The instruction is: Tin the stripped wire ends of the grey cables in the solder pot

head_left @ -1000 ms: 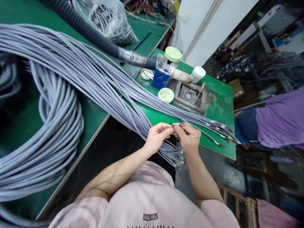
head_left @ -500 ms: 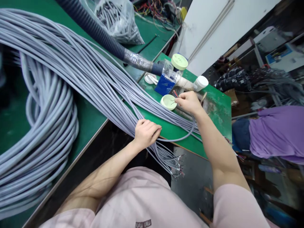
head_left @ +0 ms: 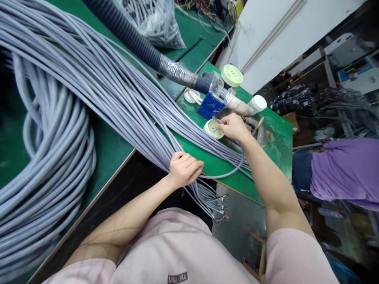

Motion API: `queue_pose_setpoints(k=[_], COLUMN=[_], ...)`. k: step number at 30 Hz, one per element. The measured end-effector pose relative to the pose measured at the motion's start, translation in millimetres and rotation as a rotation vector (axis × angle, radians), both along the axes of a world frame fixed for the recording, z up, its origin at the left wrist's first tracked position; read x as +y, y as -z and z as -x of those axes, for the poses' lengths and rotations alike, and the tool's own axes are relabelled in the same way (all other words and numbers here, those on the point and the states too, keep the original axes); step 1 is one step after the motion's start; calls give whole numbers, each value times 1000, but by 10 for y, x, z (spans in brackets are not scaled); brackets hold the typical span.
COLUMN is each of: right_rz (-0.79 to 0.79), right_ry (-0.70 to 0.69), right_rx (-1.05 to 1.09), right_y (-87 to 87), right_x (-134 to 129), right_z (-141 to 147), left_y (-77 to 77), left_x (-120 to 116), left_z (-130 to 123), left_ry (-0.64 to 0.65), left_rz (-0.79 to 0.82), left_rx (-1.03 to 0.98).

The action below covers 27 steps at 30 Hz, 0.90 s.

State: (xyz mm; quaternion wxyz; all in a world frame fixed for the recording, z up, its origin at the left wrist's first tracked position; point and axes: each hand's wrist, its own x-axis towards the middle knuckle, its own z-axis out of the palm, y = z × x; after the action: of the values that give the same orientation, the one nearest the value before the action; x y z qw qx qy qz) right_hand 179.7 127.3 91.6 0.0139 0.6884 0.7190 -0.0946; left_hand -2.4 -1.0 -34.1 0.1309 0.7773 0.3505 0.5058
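Long grey cables (head_left: pixel 130 98) run across the green table, and several of their stripped ends (head_left: pixel 220 207) hang past its front edge. My left hand (head_left: pixel 186 169) is closed around cables at the table edge. Further right, my right hand (head_left: pixel 233 127) pinches the end of one grey cable, which bends in a loop (head_left: pixel 233 171) between the hands. Thin coloured wires (head_left: pixel 216 119) stick out of its fingers, with dark tips over a pale green round dish (head_left: pixel 211 130).
A ribbed hose (head_left: pixel 142 49) ends by a blue box (head_left: pixel 211 105). Near it are a green lid (head_left: pixel 232 75), a white jar (head_left: pixel 258 103) and a white dish (head_left: pixel 192 96). A person in purple (head_left: pixel 345 169) is at the right.
The camera view has shifted slightly. The wire tips in my right hand have come lower into the pale green dish. My left hand keeps its hold on the cables.
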Motion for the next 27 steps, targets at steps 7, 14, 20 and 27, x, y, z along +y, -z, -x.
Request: queue_pose_setpoints(k=[7, 14, 20, 27], right_rz=[-125, -225, -234, -198], right_ry=[46, 374, 468, 489], right_rx=[164, 245, 208, 173], right_y=[-254, 30, 270, 280], right_x=[-222, -171, -22, -7], right_z=[-516, -1303, -1431, -1385], left_y=[-38, -54, -65, -66], left_x=[5, 9, 19, 25], left_z=[9, 2, -10, -11], left_ry=[-9, -36, -64, -80], left_rz=[-36, -134, -145, -165], left_rx=[11, -9, 30, 38])
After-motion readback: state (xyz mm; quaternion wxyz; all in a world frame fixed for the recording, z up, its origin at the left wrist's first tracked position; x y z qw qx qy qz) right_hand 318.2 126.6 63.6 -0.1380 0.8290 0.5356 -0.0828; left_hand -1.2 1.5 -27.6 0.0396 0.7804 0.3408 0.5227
